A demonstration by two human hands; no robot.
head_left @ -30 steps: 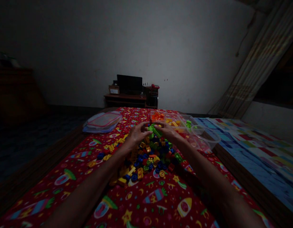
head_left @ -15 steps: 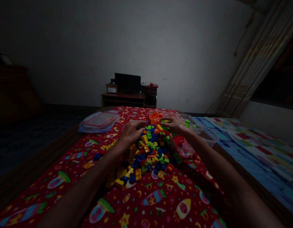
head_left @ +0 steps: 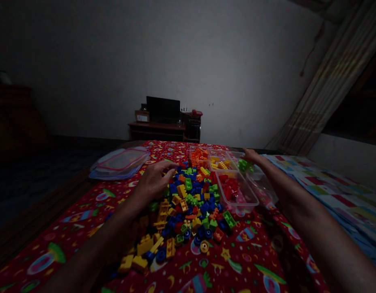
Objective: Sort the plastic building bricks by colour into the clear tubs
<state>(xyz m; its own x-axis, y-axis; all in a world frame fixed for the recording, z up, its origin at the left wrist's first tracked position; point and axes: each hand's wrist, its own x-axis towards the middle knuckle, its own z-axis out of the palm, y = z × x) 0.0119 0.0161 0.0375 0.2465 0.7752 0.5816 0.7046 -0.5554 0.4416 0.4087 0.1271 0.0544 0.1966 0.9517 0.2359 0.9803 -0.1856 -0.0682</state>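
My left hand (head_left: 155, 179) is over the left side of a heap of toy building bricks (head_left: 188, 199) in yellow, blue, green, red and orange. Its fingers curve above the thumb with a gap between them, and I make out nothing held. Farther off, my right hand (head_left: 252, 156) reaches over a clear box of green bricks (head_left: 244, 165); its fingertips are dim and partly hidden. Beside it stand clear boxes holding yellow bricks (head_left: 220, 163), orange bricks (head_left: 200, 156) and red bricks (head_left: 230, 189).
Stacked clear lids (head_left: 122, 160) lie at the left edge of the red patterned cloth (head_left: 224, 264). A clear round-edged container (head_left: 264, 185) is under my right forearm. Beyond the cloth stands a desk (head_left: 157, 127) with a monitor (head_left: 163, 109).
My right hand has moved right, from above the heap to the box of green bricks, uncovering the yellow and red ones. The green piece at its fingers no longer shows there. My left hand shifted slightly left.
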